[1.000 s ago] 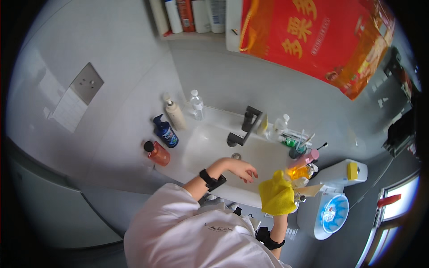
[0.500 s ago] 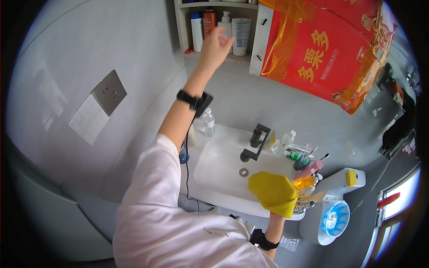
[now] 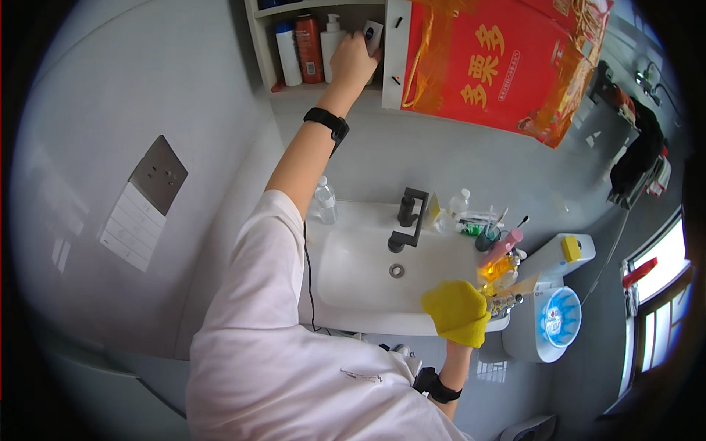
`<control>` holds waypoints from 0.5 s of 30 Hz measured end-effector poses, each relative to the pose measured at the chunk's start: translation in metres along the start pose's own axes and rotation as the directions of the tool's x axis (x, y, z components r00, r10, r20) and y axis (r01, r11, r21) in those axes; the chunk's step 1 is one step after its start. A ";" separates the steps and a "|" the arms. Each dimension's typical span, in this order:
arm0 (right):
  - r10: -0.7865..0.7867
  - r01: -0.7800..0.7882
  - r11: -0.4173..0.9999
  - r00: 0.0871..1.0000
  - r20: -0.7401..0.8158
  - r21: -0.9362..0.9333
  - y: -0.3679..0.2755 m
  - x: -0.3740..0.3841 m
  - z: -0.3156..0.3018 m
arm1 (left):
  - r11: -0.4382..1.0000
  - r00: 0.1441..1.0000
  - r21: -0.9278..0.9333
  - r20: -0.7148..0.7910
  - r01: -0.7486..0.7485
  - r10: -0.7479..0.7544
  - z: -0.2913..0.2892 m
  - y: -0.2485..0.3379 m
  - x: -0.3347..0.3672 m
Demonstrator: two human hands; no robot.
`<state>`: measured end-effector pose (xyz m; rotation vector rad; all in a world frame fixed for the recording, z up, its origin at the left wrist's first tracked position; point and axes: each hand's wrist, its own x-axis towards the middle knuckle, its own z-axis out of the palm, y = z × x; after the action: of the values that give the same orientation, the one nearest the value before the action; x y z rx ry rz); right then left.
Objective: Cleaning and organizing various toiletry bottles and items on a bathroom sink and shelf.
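My left hand (image 3: 353,60) reaches up into the wall shelf, its fingers closed round a pale squeeze tube (image 3: 373,34) that leans to one side. Part of the tube is hidden behind the hand. Just left of it on the same shelf stand a white pump bottle (image 3: 332,40), a reddish-brown bottle (image 3: 309,50) and a white bottle with a blue cap (image 3: 288,55). Over the right edge of the sink, a yellow cloth (image 3: 456,312) drapes over my right hand. That hand's fingers are covered by the cloth, bunched around it.
Below is a white sink (image 3: 353,283) with a black faucet (image 3: 409,220). A clear bottle (image 3: 324,202) stands at its back left; several toiletry bottles and a brush cup (image 3: 487,239) line its right side. A red paper bag (image 3: 500,66) covers the cabinet front. Right stands a toilet (image 3: 529,327).
My left hand has gone from hovering open before the shelf to gripping the tube, which is now tilted. The cloth in my right hand has bunched up more. The view has shifted.
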<state>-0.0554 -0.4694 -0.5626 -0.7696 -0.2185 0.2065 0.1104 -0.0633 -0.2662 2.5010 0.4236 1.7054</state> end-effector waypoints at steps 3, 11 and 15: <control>-0.012 0.001 0.994 0.995 -0.095 -0.113 0.000 0.000 0.012 | 0.998 0.999 0.060 -0.036 -0.008 0.011 0.001 -0.004 -0.007; -0.074 0.074 0.997 0.990 0.117 0.001 -0.008 0.004 0.023 | 0.867 0.945 -0.498 -0.296 -0.029 -0.138 -0.077 0.004 -0.047; -0.188 0.172 0.981 0.958 -0.216 -0.090 -0.002 0.013 0.054 | 0.488 0.965 -0.856 0.045 0.171 -0.259 -0.100 0.054 -0.132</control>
<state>-0.0571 -0.4314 -0.5216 -0.8310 -0.0814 -0.0616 -0.0176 -0.1592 -0.3352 1.5498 -0.1210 1.4009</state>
